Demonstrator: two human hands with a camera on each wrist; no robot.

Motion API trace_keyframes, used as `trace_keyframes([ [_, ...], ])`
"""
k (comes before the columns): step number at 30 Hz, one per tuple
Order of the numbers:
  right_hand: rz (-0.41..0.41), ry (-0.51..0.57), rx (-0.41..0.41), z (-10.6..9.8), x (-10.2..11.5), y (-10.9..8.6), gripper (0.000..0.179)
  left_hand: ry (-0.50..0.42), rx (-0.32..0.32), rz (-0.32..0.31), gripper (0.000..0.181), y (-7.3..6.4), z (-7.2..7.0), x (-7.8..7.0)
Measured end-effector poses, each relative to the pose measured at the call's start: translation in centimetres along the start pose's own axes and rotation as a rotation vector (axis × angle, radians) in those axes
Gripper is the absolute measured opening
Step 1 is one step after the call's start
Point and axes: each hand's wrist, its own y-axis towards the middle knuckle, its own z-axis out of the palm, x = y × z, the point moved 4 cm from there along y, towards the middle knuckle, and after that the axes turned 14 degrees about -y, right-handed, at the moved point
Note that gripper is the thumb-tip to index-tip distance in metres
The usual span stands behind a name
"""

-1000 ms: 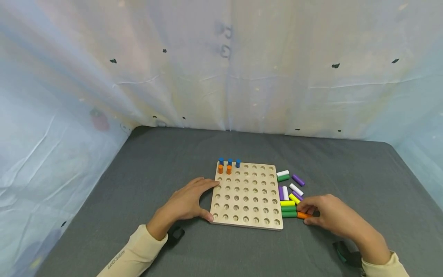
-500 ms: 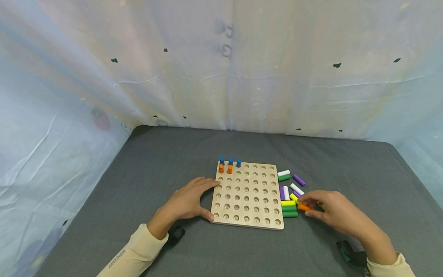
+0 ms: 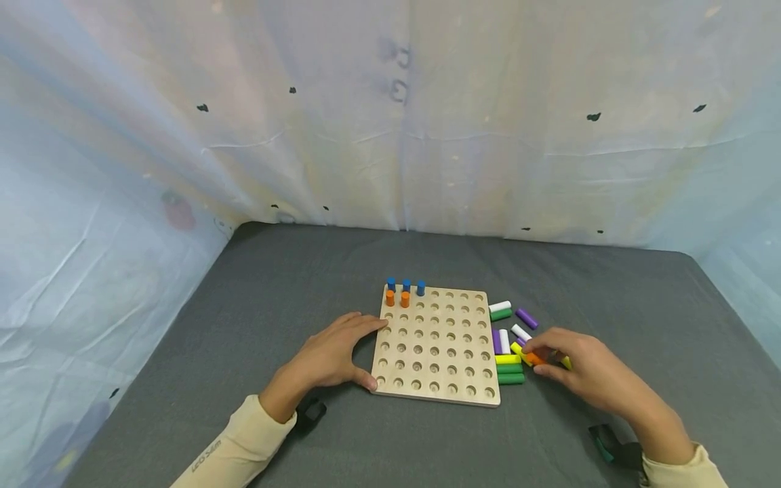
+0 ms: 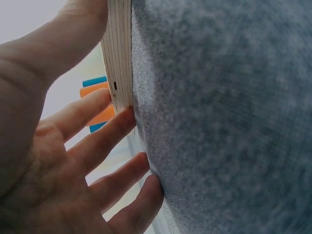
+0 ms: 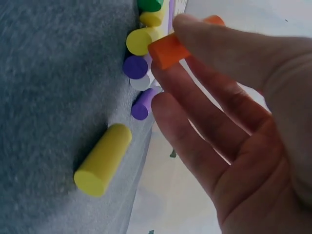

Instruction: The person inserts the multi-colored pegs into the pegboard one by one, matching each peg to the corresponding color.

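A square wooden pegboard (image 3: 439,346) with rows of round holes lies on the grey cloth. Three blue pegs (image 3: 421,289) stand along its far left edge, and two orange pegs (image 3: 405,299) stand in the row in front of them. My left hand (image 3: 332,349) rests against the board's left side, thumb at the near corner and index fingertip farther up, fingers extended. To the right of the board, my right hand (image 3: 579,362) pinches a loose orange peg (image 5: 168,50) between thumb and fingers, lifted off the cloth in the right wrist view.
Loose pegs lie right of the board: green pegs (image 3: 511,379), yellow pegs (image 3: 508,359), white pegs (image 3: 504,341) and a purple peg (image 3: 527,318). One yellow peg (image 5: 103,160) lies apart beneath my right hand. A pale curtain (image 3: 451,122) hangs behind the table.
My right hand has picked up the orange peg from beside the near green peg and moved it slightly away from me. The left hand and the board stay in place.
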Motion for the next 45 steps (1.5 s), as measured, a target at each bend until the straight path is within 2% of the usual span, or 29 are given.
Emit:
trace_keyframes([
  [4,-0.001,0.021,-0.004,0.0,0.3,0.2,0.032,0.005,0.001,-0.012,0.101,0.1,0.1,0.0],
  [15,0.062,0.01,0.043,-0.3,0.2,0.7,0.028,0.01,0.008,-0.019,0.102,0.3,0.2,0.1],
  [22,0.027,0.036,0.005,-0.8,0.3,1.2,0.027,0.01,0.011,-0.018,0.101,0.2,0.2,-0.1],
  [27,-0.009,0.051,-0.027,-1.3,0.9,2.5,0.028,0.009,0.009,-0.025,0.102,0.1,0.1,-0.2],
  [31,-0.005,0.041,-0.032,-1.6,1.5,3.8,0.027,0.01,0.006,-0.029,0.101,0.1,0.1,-0.2],
  [38,0.025,0.085,-0.014,-1.6,2.5,6.0,0.024,0.011,0.005,-0.03,0.101,0.1,-0.1,-0.3],
  [45,-0.008,0.122,-0.001,-1.1,3.4,8.0,0.023,0.002,0.002,-0.031,0.101,0.0,0.1,-0.1],
])
